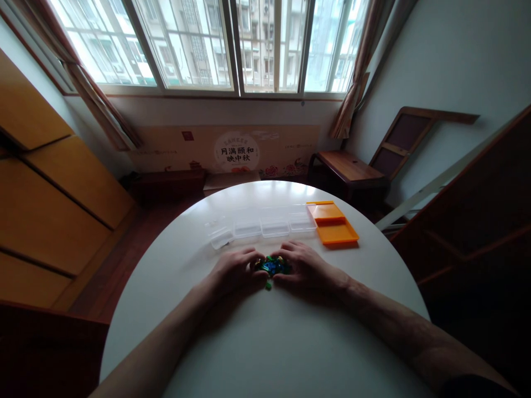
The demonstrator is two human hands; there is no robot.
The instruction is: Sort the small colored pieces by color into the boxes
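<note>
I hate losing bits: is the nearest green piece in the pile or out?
Out: white table shows between the green piece and pile.

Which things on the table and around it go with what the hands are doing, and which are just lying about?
Goes with it:
- Blue and green pieces, between the two hands
- Loose green piece, just nearer the person
- Clear trays and orange tray, probably, being close by

Just around:
- Wooden chair
- Curtains
- Banner under the window

Left hand (235,267) and right hand (306,266) partly hide coloured pieces (271,266), seemingly too small to count
</note>
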